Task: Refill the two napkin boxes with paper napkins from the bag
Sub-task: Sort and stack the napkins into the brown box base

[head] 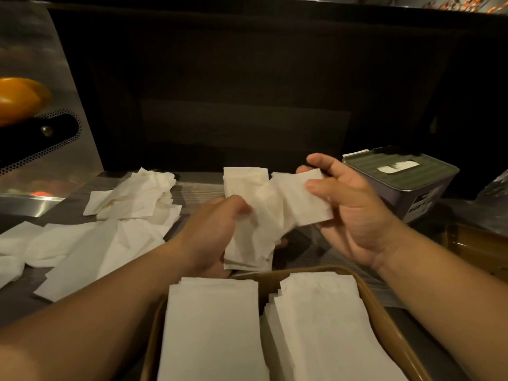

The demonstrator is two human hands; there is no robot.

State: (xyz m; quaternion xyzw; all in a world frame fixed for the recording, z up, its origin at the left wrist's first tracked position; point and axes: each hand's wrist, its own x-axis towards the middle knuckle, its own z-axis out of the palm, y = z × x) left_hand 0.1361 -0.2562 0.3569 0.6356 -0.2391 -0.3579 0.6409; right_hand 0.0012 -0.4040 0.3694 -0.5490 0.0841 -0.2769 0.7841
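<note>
Nearest, the tray point(384, 312) holds two flat stacks. Above it, the left hand point(217, 229) grips a bundle of napkins point(253, 237); the right hand point(354, 213) pinches one sheet. Limp, light, easily torn, so edges probably suit best. Beyond sits the box point(417, 188).

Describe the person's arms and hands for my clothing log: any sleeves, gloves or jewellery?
Both forearms are bare right to the frame's bottom edge: no sleeve shows. The left hand and right hand wear no gloves. No ring, watch or bracelet shows.
</note>
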